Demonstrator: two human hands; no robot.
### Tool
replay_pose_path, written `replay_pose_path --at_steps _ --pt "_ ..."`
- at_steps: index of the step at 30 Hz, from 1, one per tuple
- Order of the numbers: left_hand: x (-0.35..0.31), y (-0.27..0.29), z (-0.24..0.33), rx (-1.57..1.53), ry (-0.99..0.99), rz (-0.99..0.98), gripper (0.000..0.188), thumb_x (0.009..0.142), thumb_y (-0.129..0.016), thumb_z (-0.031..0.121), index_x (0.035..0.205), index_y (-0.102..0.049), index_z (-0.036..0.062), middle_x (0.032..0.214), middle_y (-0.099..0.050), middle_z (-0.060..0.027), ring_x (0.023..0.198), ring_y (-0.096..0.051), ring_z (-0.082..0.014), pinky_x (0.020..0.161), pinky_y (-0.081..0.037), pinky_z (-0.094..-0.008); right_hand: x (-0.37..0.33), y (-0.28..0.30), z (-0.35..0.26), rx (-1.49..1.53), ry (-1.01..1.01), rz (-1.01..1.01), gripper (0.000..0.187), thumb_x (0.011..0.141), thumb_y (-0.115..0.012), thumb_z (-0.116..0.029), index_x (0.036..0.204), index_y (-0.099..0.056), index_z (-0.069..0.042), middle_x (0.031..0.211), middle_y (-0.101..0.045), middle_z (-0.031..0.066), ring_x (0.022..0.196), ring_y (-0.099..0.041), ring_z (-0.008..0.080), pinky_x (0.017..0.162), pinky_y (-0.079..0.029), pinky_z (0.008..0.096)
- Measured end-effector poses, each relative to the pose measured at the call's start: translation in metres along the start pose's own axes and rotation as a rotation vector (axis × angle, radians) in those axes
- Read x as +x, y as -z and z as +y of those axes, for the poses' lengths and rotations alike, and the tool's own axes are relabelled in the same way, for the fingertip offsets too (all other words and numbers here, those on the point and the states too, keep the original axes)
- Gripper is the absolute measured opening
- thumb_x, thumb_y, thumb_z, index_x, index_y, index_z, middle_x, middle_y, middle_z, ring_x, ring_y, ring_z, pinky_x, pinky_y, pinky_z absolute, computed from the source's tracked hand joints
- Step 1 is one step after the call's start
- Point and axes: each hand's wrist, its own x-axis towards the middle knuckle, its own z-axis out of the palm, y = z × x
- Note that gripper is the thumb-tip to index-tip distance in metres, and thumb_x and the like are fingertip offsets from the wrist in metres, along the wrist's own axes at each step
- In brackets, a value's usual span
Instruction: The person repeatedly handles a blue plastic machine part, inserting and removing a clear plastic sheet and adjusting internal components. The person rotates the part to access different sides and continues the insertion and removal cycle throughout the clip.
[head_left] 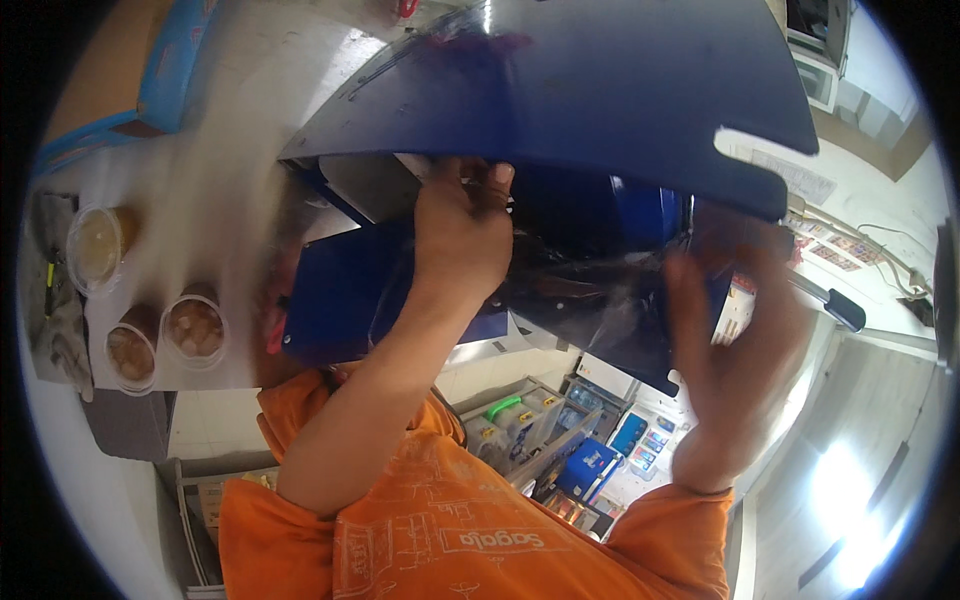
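Note:
A dark blue metal machine fills the upper middle, its cover overhanging an open inside. My left hand reaches in under the cover's edge, thumb and fingers closed together; what they grip, if anything, is hidden. My right hand is at the machine's right side, smeared by motion, with the thumb near the side panel. Its fingertips are too blurred to read. Between the hands, clear wrinkled plastic film lies across the machine's dark inside.
Three clear cups, among them an ice-filled cup, stand on the counter at left. A blue-edged carton is at the far left. A dark-tipped lever juts out at right. Below are shelves with a blue box.

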Motion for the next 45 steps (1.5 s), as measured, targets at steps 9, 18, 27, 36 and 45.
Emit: replay_pose_path --at_steps 9,18,27,36,45 --pt "-0.008 0.002 0.004 0.008 -0.045 -0.026 0.035 0.098 -0.063 0.029 0.109 -0.06 -0.0041 0.109 -0.065 -0.0232 0.101 -0.065 -0.0342 0.09 -0.049 -0.0418 0.069 -0.044 0.042 0.065 0.174 -0.172 0.071 0.07 -0.088 -0.034 0.119 -0.051 0.003 0.098 -0.069 0.0236 0.092 -0.068 0.0423 0.081 -0.053 0.0457" --pt "-0.082 0.006 0.005 0.907 -0.521 -0.279 0.049 0.09 -0.061 0.025 0.129 -0.058 -0.0061 0.131 -0.055 -0.031 0.126 -0.052 -0.043 0.112 -0.034 -0.0505 0.072 -0.036 0.048 0.114 0.138 -0.27 0.064 0.074 -0.088 -0.031 0.121 -0.062 0.003 0.114 -0.068 0.0221 0.103 -0.067 0.0336 0.096 -0.049 0.0405" --pt "-0.074 0.013 0.0 0.917 -0.61 -0.375 0.05 0.084 -0.064 0.026 0.124 -0.063 -0.0032 0.132 -0.055 -0.0302 0.127 -0.05 -0.0434 0.112 -0.034 -0.0506 0.07 -0.035 0.022 0.063 0.025 -0.22 0.062 0.071 -0.089 -0.031 0.116 -0.065 0.004 0.109 -0.069 0.0205 0.099 -0.065 0.0299 0.097 -0.047 0.0386" --pt "-0.073 0.01 0.005 0.955 -0.637 -0.372 0.044 0.089 -0.062 0.027 0.12 -0.068 -0.0033 0.133 -0.06 -0.0256 0.123 -0.054 -0.0394 0.106 -0.032 -0.0538 0.063 -0.039 0.006 -0.049 0.058 -0.2 0.064 0.068 -0.091 -0.038 0.112 -0.067 0.002 0.105 -0.07 0.0191 0.096 -0.066 0.0308 0.096 -0.048 0.0381" --pt "-0.072 0.003 0.004 0.777 -0.592 -0.4 0.045 0.084 -0.065 0.023 0.12 -0.065 -0.004 0.137 -0.054 -0.0283 0.121 -0.05 -0.0408 0.103 -0.034 -0.0526 0.06 -0.041 0.046 -0.128 0.085 -0.128 0.084 0.061 -0.093 -0.048 0.121 -0.063 0.001 0.115 -0.067 0.0217 0.107 -0.065 0.0335 0.103 -0.045 0.0391"
